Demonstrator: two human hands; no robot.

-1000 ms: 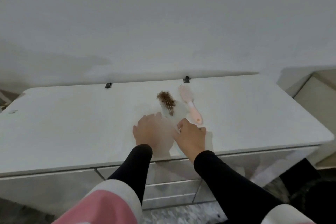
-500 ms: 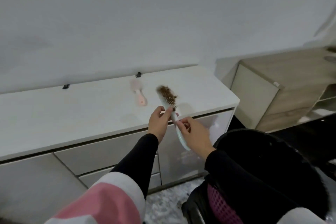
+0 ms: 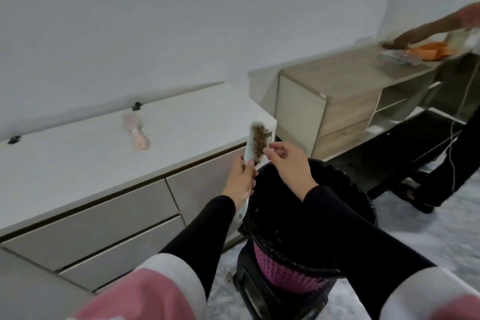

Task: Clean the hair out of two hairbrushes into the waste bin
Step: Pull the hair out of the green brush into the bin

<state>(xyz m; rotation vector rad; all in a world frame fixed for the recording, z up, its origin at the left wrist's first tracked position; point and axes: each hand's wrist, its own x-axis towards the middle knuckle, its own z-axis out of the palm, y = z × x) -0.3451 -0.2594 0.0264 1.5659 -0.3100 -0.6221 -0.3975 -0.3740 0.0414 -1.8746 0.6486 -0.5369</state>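
Note:
My left hand grips a pale hairbrush by its handle and holds it upright at the rim of the waste bin. Brown hair is matted in its bristles. My right hand is beside the bristles with thumb and fingers pinched at the hair. The bin is purple mesh lined with a black bag and stands on the floor below my hands. A pink hairbrush lies on the white cabinet top, to the left and apart from my hands.
The white cabinet has drawers facing me. A wooden cabinet with open shelves stands to the right. Another person's arm reaches over its top near an orange thing; their legs stand at far right.
I lifted the hair-filled brush off the cabinet top and carried it right, over the bin. The view swung right. My left hand took the handle and my right moved to the bristles.

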